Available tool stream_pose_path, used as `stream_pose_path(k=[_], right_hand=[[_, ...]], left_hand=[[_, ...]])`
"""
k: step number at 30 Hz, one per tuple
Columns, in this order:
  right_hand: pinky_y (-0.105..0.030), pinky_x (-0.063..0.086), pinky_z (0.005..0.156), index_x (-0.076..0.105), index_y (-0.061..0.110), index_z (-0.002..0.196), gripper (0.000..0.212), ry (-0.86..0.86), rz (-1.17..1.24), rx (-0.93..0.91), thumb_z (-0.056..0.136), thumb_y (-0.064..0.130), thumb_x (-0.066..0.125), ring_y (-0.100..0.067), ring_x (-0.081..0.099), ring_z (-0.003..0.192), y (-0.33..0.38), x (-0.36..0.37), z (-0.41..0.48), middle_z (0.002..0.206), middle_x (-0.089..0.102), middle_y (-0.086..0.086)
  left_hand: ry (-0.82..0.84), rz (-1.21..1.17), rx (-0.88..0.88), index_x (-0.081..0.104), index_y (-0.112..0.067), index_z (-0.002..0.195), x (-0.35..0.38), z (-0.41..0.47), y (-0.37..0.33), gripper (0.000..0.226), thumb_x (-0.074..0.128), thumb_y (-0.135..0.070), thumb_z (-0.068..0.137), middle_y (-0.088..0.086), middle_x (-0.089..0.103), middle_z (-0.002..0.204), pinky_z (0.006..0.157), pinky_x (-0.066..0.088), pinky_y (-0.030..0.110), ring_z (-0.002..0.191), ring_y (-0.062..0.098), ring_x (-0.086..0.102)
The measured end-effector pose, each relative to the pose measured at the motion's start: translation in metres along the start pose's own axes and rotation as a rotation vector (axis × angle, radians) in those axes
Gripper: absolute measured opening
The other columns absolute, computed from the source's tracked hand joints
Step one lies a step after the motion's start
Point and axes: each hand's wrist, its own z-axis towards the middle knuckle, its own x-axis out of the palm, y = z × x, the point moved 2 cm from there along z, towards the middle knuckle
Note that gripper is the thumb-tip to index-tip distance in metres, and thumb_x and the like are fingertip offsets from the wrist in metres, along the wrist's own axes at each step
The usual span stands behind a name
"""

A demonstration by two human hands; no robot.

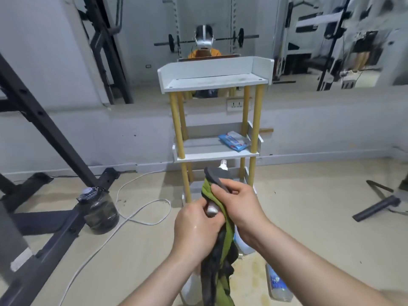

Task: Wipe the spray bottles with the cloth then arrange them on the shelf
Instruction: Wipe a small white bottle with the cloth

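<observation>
Head view: left hand (196, 219) clamps its grip on the lower end of a white plastic spray bottle (223, 164) to steady it. The right hand (238, 204) squeezes the green-and-black cloth (223, 250) round it, likely mid-wipe, near the white yellow-legged shelf (212, 156).

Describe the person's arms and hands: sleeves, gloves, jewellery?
Left hand and right hand: bare, with no gloves, rings or watch seen. The forearms are bare up to the frame edge, with no sleeves in view. A wet glint sits on the back of the left hand. In the mirror, the person wears an orange top and a white headset.
</observation>
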Motion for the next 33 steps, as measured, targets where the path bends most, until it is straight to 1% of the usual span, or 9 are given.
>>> stream_pose_path(k=[4, 9, 12, 14, 18, 21, 23, 27, 33], right_hand=[[-0.046, 0.059, 0.081, 0.07, 0.029, 0.092, 0.022, -0.033, -0.114, -0.05, 0.086, 0.008, 0.071, -0.022, 0.071, 0.077, 0.018, -0.004, 0.023, 0.087, 0.073, -0.004], [-0.055, 0.06, 0.065, 0.044, 0.039, 0.108, 0.064, 0.008, 0.018, -0.047, 0.067, 0.013, 0.085, -0.038, 0.072, 0.072, 0.026, -0.005, 0.039, 0.104, 0.069, -0.019], [-0.046, 0.06, 0.062, 0.052, 0.026, 0.126, 0.068, 0.144, 0.195, 0.004, 0.072, -0.005, 0.079, -0.035, 0.073, 0.077, 0.033, 0.003, 0.041, 0.103, 0.07, -0.02], [-0.039, 0.06, 0.069, 0.066, 0.008, 0.111, 0.044, 0.246, 0.241, 0.042, 0.07, -0.002, 0.076, -0.031, 0.072, 0.08, 0.034, 0.007, 0.044, 0.099, 0.073, -0.021], [-0.033, 0.06, 0.074, 0.066, 0.002, 0.108, 0.036, 0.227, 0.255, 0.022, 0.073, -0.003, 0.075, -0.026, 0.073, 0.086, 0.025, 0.013, 0.043, 0.099, 0.075, -0.015], [-0.036, 0.06, 0.078, 0.066, 0.009, 0.108, 0.031, 0.01, 0.09, -0.109, 0.08, 0.004, 0.078, -0.022, 0.073, 0.089, 0.018, 0.016, 0.04, 0.096, 0.076, -0.007], [-0.04, 0.06, 0.078, 0.069, 0.009, 0.1, 0.019, -0.082, 0.072, -0.144, 0.083, 0.013, 0.077, -0.021, 0.072, 0.084, 0.016, 0.019, 0.038, 0.09, 0.076, -0.009], [-0.047, 0.057, 0.083, 0.07, 0.002, 0.092, 0.019, -0.012, 0.133, -0.099, 0.093, 0.02, 0.065, -0.027, 0.07, 0.083, 0.019, 0.028, 0.03, 0.091, 0.073, -0.022], [-0.035, 0.059, 0.08, 0.072, 0.004, 0.098, 0.016, 0.307, 0.127, 0.082, 0.096, 0.01, 0.057, -0.027, 0.072, 0.087, 0.033, 0.017, 0.027, 0.098, 0.074, -0.018]], left_hand=[[0.187, 0.062, 0.15, 0.06, -0.022, 0.085, -0.011, 0.023, -0.011, 0.018, 0.055, -0.038, 0.081, -0.001, 0.061, 0.087, 0.075, 0.043, 0.034, 0.089, 0.02, 0.055], [0.199, -0.681, -0.085, 0.065, 0.002, 0.093, -0.035, 0.041, -0.021, 0.03, 0.063, -0.028, 0.092, 0.014, 0.06, 0.075, 0.063, 0.048, 0.031, 0.069, 0.018, 0.055], [0.08, -0.928, -0.22, 0.065, 0.001, 0.092, -0.036, 0.047, -0.014, 0.023, 0.052, -0.015, 0.101, 0.011, 0.069, 0.075, 0.055, 0.055, 0.025, 0.064, 0.017, 0.066], [-0.011, -0.996, -0.232, 0.065, -0.005, 0.092, -0.04, 0.051, -0.007, 0.021, 0.049, -0.015, 0.102, 0.005, 0.073, 0.075, 0.06, 0.059, 0.029, 0.068, 0.018, 0.07], [-0.373, -0.293, 0.051, 0.055, -0.027, 0.092, -0.057, 0.06, 0.007, 0.006, 0.06, -0.023, 0.094, -0.008, 0.058, 0.066, 0.064, 0.043, 0.032, 0.071, 0.024, 0.058], [-0.531, 0.155, 0.4, 0.058, -0.02, 0.106, -0.06, 0.052, 0.001, 0.022, 0.067, -0.02, 0.085, 0.0, 0.052, 0.091, 0.072, 0.036, 0.029, 0.084, 0.02, 0.049], [-0.355, 0.128, 0.496, 0.063, -0.022, 0.114, -0.05, 0.046, -0.002, 0.024, 0.061, -0.026, 0.09, 0.0, 0.06, 0.101, 0.079, 0.045, 0.032, 0.091, 0.02, 0.057], [0.008, -0.083, 0.348, 0.046, -0.037, 0.136, -0.041, 0.042, 0.004, 0.038, 0.048, -0.042, 0.099, -0.01, 0.067, 0.112, 0.08, 0.047, 0.021, 0.1, 0.01, 0.062], [-0.083, -0.067, 0.314, 0.047, -0.031, 0.116, -0.061, 0.045, 0.011, 0.05, 0.043, -0.067, 0.081, -0.009, 0.068, 0.106, 0.08, 0.045, 0.029, 0.099, 0.015, 0.062]])
